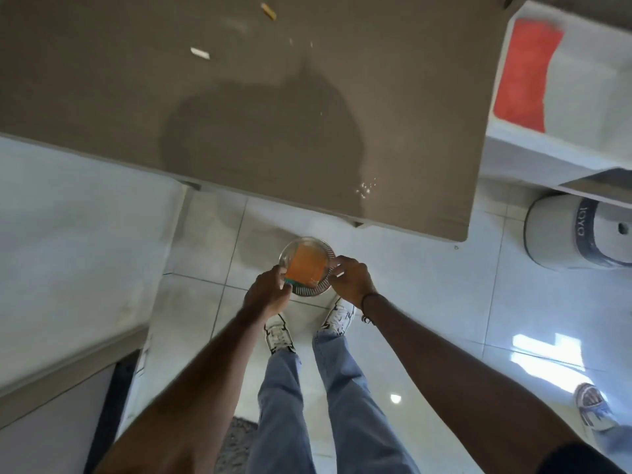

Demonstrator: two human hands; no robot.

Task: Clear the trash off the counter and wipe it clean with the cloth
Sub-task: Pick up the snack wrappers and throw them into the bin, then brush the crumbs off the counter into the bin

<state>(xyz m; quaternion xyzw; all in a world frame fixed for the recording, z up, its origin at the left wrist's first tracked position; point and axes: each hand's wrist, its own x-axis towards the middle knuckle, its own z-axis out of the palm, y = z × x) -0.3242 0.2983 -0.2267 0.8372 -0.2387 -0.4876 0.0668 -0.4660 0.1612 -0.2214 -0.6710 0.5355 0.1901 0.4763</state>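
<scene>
both arms reach down over jeans and white shoes (278, 333). left hand (266, 292) and right hand (352, 280) hold an orange wrapper (304, 266) over a round metal bin (307, 265) on the tiled floor; fingers of both pinch its edges. beyond, brown tabletop (239, 114) carries a white scrap (200, 53), a yellow scrap (268, 11) and crumbs

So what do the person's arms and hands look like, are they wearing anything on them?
Both arms are bare right down from the elbows, with no sleeves showing over the forearms. The left hand wears nothing: no ring, watch or glove shows. The right hand is bare too, but its wrist carries a thin dark band, with a small dark dangling bit beside it.
</scene>
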